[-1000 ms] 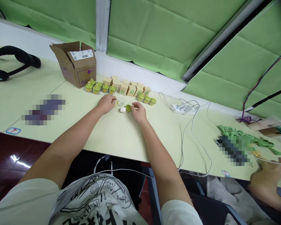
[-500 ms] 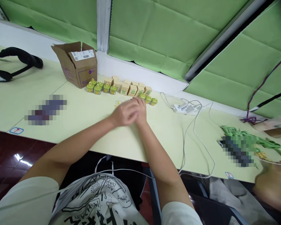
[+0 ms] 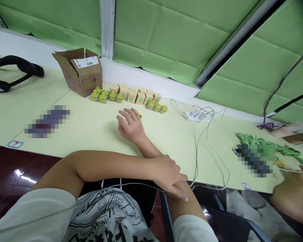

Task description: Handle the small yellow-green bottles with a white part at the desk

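My left hand [image 3: 168, 173] lies across my right forearm, its fingers apart and stretched over the skin. My right hand [image 3: 131, 126] hovers over or rests on the table, fingers spread and slightly curved, with nothing seen in it. A bit of something green [image 3: 140, 116] peeks out just beyond it; the rest is hidden behind the hand. Farther back stand small clear jars with green lids and loops [image 3: 103, 97], several in a left group. Three more green-lidded jars [image 3: 157, 107] sit at right, near several small tan boxes [image 3: 140, 97].
An open cardboard box [image 3: 78, 75] stands at the back left, with a black headset-like band [image 3: 27, 67] beyond it. White cables [image 3: 212, 144] run from a power strip [image 3: 198, 116] over the table's edge. Green straps [image 3: 252, 139] lie right, near another person's arm [image 3: 290, 198].
My hands were together near the jars. They have parted: the left has drawn back onto my right forearm, and the right has opened its fingers nearer me.
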{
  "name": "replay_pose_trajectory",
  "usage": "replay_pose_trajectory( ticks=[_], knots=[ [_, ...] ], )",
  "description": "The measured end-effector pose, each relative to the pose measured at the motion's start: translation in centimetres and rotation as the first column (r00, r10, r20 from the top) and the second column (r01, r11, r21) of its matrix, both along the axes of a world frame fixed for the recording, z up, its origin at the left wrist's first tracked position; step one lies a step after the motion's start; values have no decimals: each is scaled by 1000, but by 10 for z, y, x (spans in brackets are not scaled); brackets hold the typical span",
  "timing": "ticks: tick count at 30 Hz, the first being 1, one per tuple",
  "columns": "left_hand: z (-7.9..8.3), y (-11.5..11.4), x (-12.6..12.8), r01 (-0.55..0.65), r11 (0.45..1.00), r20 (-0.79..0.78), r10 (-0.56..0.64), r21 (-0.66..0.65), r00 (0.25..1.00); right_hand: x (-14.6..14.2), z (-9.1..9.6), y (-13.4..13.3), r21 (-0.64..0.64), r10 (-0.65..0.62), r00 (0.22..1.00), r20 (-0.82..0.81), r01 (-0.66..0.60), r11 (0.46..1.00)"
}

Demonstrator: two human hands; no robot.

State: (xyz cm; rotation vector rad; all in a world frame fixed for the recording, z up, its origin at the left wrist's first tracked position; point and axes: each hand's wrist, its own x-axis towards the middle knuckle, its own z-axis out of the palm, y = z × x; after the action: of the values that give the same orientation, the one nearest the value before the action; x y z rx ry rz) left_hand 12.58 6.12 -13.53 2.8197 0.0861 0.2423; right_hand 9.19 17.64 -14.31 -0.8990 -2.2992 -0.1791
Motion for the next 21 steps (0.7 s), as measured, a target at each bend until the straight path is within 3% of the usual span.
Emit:
replay_pose_trajectory(
  ticks=[4, 7, 10, 12, 14, 16, 17, 18, 20, 21],
  knots=[
    [7, 22, -19, -184, 975, 8, 185, 124, 983, 16, 3, 18, 29, -89, 991, -99, 93, 995],
    [27, 65, -48, -284, 935, 90, 271, 211, 958, 44, 0, 38, -8, -196, 966, -169, 198, 980],
    [52, 114, -92, -227, 966, 282, 186, 123, 941, 75, -9, 57, -156, -273, 944, -187, 245, 957],
    [60, 143, -126, -344, 938, 445, 325, -40, 834, 90, -17, 67, -197, -314, 928, -203, 275, 941],
    [51, 166, -160, -544, 807, 576, 564, -230, 592, 96, -26, 74, -321, -418, 845, -334, 315, 893],
    [27, 185, -187, -708, 620, 607, 718, -337, 340, 97, -33, 77, -494, -500, 758, -418, 272, 826],
    [13, 193, -197, -772, 533, 589, 764, -345, 265, 96, -35, 78, -561, -539, 721, -435, 251, 789],
    [-2, 200, -205, -811, 494, 532, 799, -314, 281, 95, -37, 79, -608, -569, 697, -437, 237, 758],
    [-26, 211, -212, -819, 528, 338, 831, -225, 442, 94, -37, 79, -655, -594, 679, -432, 217, 724],
    [-34, 214, -213, -831, 508, 287, 850, -227, 442, 94, -36, 79, -666, -588, 687, -427, 201, 718]
  ],
)
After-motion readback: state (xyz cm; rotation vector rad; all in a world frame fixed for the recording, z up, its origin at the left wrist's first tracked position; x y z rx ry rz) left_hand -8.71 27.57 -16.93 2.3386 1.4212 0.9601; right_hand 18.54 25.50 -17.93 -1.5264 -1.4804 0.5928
